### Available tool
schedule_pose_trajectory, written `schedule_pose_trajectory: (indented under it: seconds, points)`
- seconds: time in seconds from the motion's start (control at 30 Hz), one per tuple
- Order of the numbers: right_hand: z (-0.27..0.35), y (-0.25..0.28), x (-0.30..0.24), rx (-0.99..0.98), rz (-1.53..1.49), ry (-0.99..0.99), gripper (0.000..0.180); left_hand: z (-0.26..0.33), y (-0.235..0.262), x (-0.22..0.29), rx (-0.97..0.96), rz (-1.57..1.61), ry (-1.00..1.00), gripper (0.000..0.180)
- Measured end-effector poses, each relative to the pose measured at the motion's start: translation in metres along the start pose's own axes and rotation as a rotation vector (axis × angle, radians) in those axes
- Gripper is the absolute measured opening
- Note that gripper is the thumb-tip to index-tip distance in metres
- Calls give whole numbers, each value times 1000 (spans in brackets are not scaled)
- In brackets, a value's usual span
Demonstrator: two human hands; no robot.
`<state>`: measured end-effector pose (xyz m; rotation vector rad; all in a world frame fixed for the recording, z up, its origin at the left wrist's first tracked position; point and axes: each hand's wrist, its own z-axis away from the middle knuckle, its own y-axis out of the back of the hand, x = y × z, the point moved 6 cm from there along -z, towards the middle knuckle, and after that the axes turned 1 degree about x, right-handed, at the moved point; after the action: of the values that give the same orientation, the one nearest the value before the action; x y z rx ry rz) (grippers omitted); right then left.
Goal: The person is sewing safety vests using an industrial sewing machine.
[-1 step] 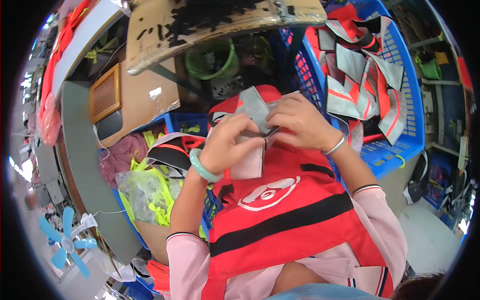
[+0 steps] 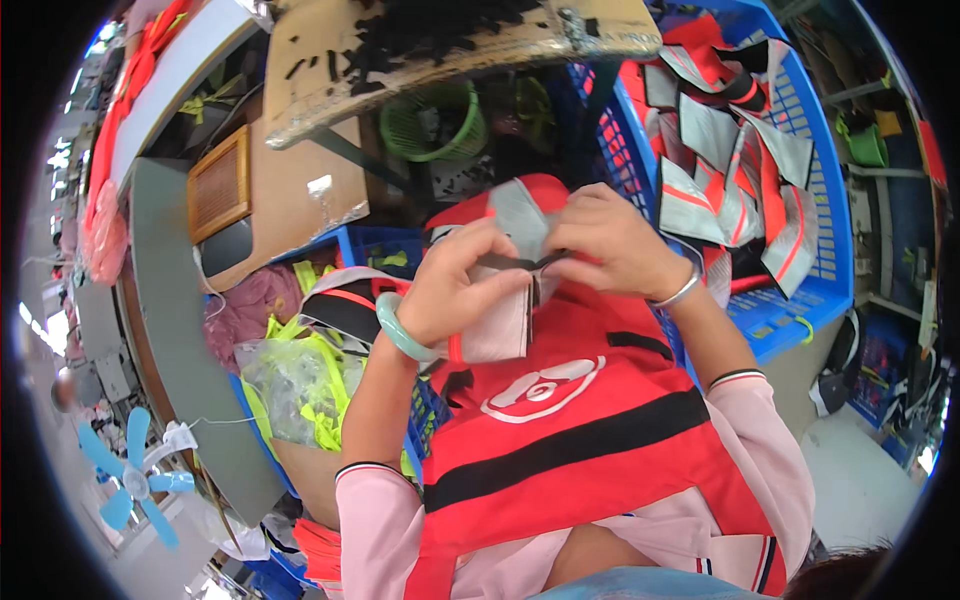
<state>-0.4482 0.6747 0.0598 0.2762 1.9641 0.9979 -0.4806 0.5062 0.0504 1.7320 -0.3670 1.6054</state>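
In front of my chest, both hands work on a grey reflective fabric piece [image 2: 500, 335] with red trim. My left hand [image 2: 455, 280] pinches its edge between thumb and fingers, and a pale green bangle circles that wrist. A short dark strip [image 2: 522, 263] runs from the left fingers to my right hand [image 2: 615, 245]. The right fingertips are closed together on the strip's other end; exactly how they grip is partly hidden. More red and grey fabric [image 2: 530, 200] lies just beyond my hands. Below them spreads a red apron [image 2: 560, 440] with a black band and white emblem.
At the right stands a blue crate [image 2: 830, 250] piled with grey and red reflective pieces. A wooden board [image 2: 460, 60] scattered with black strips juts in ahead. Beneath it sits a green basket [image 2: 430, 140]. Yellow-green strips [image 2: 325, 400] fill a container at left, near a blue fan [image 2: 135, 480].
The dark strip now stretches more plainly between my two hands. My right hand has shifted slightly to the right, and the whole view has moved a little.
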Motion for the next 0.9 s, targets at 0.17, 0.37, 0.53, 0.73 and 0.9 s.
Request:
schedule_pose_trajectory:
  seconds: [0.17,0.37,0.53,0.73,0.9]
  points:
    - [-39,53,-5,90,-198,10,11,-16,47,36,-51,419,146,16]
    - [-79,95,-3,166,-469,-179,16,-51,66,60,7,693,228,17]
    - [-94,125,19,228,-548,-254,18,-83,64,59,130,944,120,18]
    - [-126,101,57,164,-572,-351,23,-105,84,34,171,1011,152,14]
    - [-147,92,71,164,-643,-329,25,-114,112,25,192,913,135,10]
